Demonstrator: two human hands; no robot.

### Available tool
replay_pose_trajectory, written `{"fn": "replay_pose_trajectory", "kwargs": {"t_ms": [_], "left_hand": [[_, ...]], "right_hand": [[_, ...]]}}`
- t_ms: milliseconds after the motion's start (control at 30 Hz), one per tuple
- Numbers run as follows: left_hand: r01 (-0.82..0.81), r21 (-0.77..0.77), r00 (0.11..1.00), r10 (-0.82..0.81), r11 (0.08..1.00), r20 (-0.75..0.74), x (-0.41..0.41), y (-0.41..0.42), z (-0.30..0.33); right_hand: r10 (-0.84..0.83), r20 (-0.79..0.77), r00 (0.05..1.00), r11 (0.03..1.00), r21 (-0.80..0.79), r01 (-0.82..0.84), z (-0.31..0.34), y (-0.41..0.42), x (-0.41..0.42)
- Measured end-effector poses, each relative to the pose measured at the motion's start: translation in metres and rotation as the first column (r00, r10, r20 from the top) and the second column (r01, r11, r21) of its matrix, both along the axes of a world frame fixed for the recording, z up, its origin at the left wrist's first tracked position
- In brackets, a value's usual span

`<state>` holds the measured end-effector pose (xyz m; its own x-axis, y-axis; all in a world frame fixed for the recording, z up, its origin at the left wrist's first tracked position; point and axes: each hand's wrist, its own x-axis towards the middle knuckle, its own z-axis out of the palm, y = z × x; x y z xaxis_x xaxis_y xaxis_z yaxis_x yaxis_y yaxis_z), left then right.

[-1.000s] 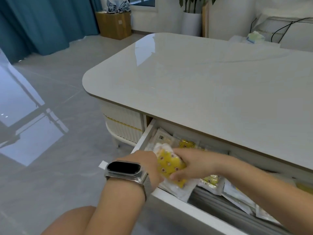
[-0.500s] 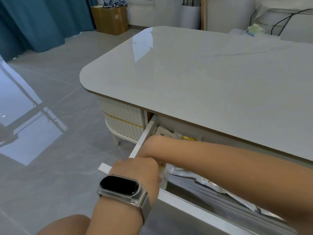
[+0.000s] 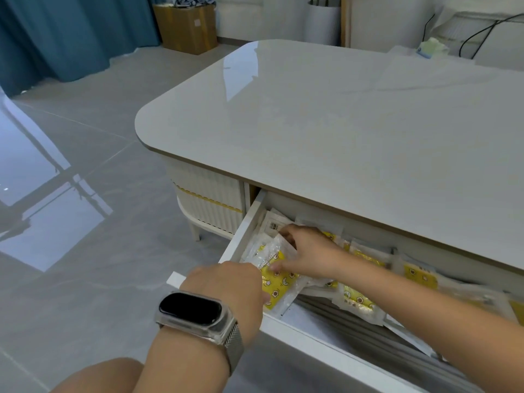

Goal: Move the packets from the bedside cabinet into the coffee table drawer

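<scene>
- The floor (image 3: 85,222) is grey glossy tile and it reflects a window on the left.
- The surface (image 3: 354,131) of the coffee table is pale, shiny and has rounded corners; it fills the upper right of the view.
- A blue curtain (image 3: 62,35) hangs at the far left, and a cardboard box (image 3: 187,26) stands on the floor beside it.
- The drawer (image 3: 283,324) is pulled out from under the near edge of the surface; its white front rail runs across the lower right.
- Many packets (image 3: 357,302) lie inside the drawer, clear plastic with yellow printed parts, some overlapping one another, from the left end to the right edge of the view.
- The right hand (image 3: 306,251) reaches across into the left part of the drawer. Its fingers are curled onto the top packet (image 3: 278,276), with the thumb pressing on the yellow part, so it grips this packet.
- The left hand (image 3: 226,287) is at the front left corner of the drawer, just beside the same packet. Its fingers go down behind the back of the hand and I cannot tell if they hold the packet or the drawer edge.
- The two hands are close together, with the top packet between them.
- A watch (image 3: 195,310) with a dark screen and a metal mesh band is on the left wrist.
- A knee (image 3: 96,375) shows at the bottom edge, below the left arm.
</scene>
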<state>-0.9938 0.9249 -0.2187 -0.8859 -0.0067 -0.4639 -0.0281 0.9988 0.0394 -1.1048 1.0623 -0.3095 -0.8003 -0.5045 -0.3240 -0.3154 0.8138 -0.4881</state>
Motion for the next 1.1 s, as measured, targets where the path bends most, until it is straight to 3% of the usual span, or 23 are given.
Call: {"fn": "replay_pose_trajectory", "kwargs": {"t_ms": [100, 300, 433, 567, 733, 900, 1100], "left_hand": [[0.001, 0.021, 1.000, -0.001, 1.000, -0.014, 0.001, 0.000, -0.001], [0.023, -0.020, 0.999, -0.024, 1.000, -0.044, 0.002, 0.003, -0.005], [0.012, 0.037, 1.000, -0.011, 0.999, -0.027, -0.003, 0.011, -0.007], [0.026, 0.061, 0.999, -0.025, 0.998, -0.025, -0.004, 0.025, -0.007], [0.059, 0.035, 0.997, -0.060, 0.998, 0.042, -0.003, 0.039, -0.007], [0.075, 0.058, 0.995, -0.079, 0.995, 0.057, -0.003, 0.043, -0.001], [0.135, 0.073, 0.987, -0.140, 0.988, 0.080, -0.001, 0.047, 0.003]], "right_hand": [[0.036, -0.080, 0.996, 0.999, 0.014, -0.035, -0.009, -0.019, 0.012], [0.045, -0.122, 0.991, 0.991, -0.118, -0.059, -0.021, -0.032, 0.028], [0.127, -0.251, 0.960, 0.992, 0.042, -0.121, -0.013, -0.024, 0.029], [0.039, -0.219, 0.975, 0.997, -0.056, -0.052, 0.004, -0.001, 0.019], [0.183, -0.222, 0.958, 0.980, 0.117, -0.160, -0.005, 0.030, 0.011], [0.111, -0.168, 0.979, 0.991, -0.049, -0.121, -0.022, 0.004, 0.020], [0.193, -0.197, 0.961, 0.968, -0.124, -0.220, -0.032, 0.002, 0.017]]}}
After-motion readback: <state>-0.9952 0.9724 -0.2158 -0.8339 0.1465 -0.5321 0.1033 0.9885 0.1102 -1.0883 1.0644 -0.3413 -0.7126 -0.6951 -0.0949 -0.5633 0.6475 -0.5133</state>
